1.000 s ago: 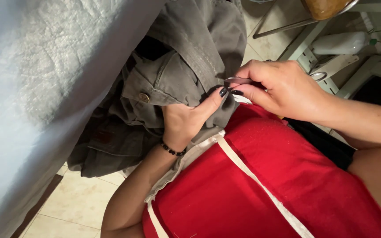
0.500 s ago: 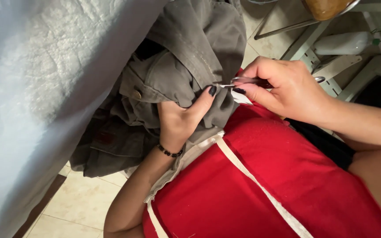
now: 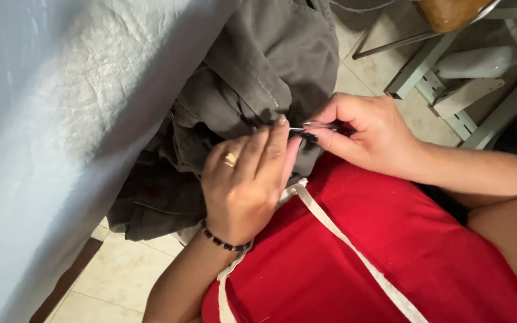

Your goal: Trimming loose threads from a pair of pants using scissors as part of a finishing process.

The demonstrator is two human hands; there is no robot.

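Both hands meet at a fold of the grey-green garment (image 3: 258, 78), which hangs off the desk (image 3: 61, 149) onto the red apron (image 3: 360, 251) across the lap. Left hand (image 3: 243, 179) pinches the cloth between fingertips and thumb; right hand (image 3: 366, 134) is closed on a thin metal tool (image 3: 306, 128), its tip at the fabric. Work on that spot looks underway, not finished; the seam itself is hidden.

Grey garment (image 3: 258, 90) on red lap (image 3: 360, 257) (crumpled).
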